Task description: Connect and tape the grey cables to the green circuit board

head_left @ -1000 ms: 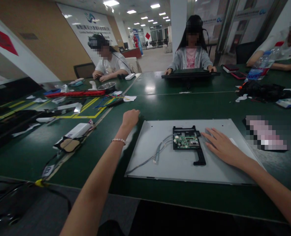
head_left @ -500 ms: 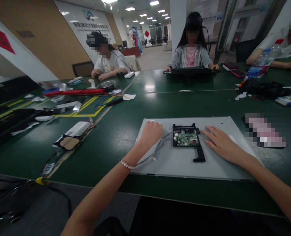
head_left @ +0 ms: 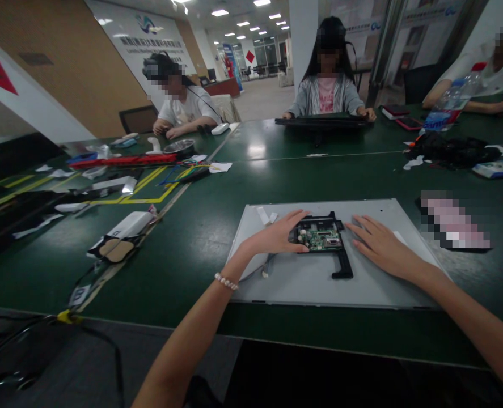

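A black plastic bracket (head_left: 343, 265) carrying a green circuit board (head_left: 319, 239) lies on a flat grey panel (head_left: 302, 289). My left hand (head_left: 279, 233) is at the bracket's left end, thumb at the lower edge and fingers along the upper edge, gripping it between them. Its palm hides that end and part of the grey cable (head_left: 255, 267) running left from the board. To the right of the bracket, my right hand (head_left: 379, 243) rests flat on the panel, fingers spread and holding nothing. Its fingertips are close to the bracket's right side.
A pink, pixelated object (head_left: 455, 221) lies right of the panel. Left are a white pack with cables (head_left: 123, 235) and clutter with a red strip (head_left: 127, 161). Bottles (head_left: 444, 110) and a black bundle (head_left: 451, 150) stand back right. Co-workers sit opposite, one holding a dark flat panel (head_left: 325, 123).
My left hand has moved right from the cable to the bracket's left end, its fingers opening from a closed fist to span it. My right hand stays in place; the view shifts slightly.
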The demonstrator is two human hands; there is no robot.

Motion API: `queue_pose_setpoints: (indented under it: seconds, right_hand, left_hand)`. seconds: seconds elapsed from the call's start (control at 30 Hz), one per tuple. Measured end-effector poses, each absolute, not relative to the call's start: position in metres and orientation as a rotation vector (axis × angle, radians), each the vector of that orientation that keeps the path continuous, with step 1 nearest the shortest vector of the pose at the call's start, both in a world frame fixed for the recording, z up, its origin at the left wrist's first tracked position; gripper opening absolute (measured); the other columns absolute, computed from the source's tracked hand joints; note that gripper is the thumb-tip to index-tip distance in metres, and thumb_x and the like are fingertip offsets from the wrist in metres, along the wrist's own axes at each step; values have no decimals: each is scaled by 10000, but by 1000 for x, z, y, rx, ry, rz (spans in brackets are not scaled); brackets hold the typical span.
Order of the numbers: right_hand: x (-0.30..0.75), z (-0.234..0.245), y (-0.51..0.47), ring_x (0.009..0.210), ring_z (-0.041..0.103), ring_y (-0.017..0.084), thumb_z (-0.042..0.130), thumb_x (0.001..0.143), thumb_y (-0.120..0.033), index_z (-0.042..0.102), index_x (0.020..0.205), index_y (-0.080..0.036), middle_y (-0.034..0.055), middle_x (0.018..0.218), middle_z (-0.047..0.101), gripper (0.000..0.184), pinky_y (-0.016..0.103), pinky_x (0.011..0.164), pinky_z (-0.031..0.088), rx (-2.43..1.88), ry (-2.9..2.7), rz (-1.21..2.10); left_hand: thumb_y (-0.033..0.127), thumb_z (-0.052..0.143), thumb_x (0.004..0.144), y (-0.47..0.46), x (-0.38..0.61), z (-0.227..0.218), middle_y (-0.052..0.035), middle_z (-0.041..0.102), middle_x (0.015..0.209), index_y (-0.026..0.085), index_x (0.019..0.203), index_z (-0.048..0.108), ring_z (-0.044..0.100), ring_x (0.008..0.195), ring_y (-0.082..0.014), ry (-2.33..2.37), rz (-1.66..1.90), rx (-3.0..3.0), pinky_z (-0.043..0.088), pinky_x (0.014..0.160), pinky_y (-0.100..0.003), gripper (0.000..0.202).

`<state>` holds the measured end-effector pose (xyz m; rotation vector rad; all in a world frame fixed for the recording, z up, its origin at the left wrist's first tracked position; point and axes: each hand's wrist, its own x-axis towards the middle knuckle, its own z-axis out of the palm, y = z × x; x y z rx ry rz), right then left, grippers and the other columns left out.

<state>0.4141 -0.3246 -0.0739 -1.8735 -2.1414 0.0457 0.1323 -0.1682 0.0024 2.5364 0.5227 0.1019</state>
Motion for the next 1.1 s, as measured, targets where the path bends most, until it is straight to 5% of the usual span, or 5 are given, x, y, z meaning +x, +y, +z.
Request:
queue_pose_setpoints:
  seconds: [0.2,0.77,1.0,1.1]
  right_hand:
    - [414,-76,-324,1442,304,313,338,985,-460,397,1486,-243,91,1561,368,549,525,1142,329,-1871,-2133,47]
    - [418,-77,-324,1448,290,305,332,986,-480,383,1494,-254,72,1574,349,559,515,1160,306,-1881,-2149,72]
    - [417,-77,-324,1451,282,308,321,989,-487,386,1492,-245,85,1576,342,562,522,1156,307,-1881,-2155,71]
    - [417,-76,-325,1449,288,305,325,988,-488,371,1498,-269,73,1576,345,557,530,1150,317,-1857,-2149,80]
  left_hand:
    - [484,694,777,-174,133,0,-144,300,1562,213,1529,237,302,1430,-319,478,147,2504,267,1176,-486,921]
    - [602,699,726,-168,129,-14,-179,72,1626,172,1569,57,90,1494,-356,450,75,2442,149,1211,-513,1143]
    - [582,685,755,-172,128,-10,-160,57,1633,189,1568,74,120,1494,-332,479,74,2489,210,1202,-478,1090]
    - [536,632,828,-167,122,4,-138,128,1627,215,1546,180,183,1486,-289,539,189,2585,246,1190,-445,907]
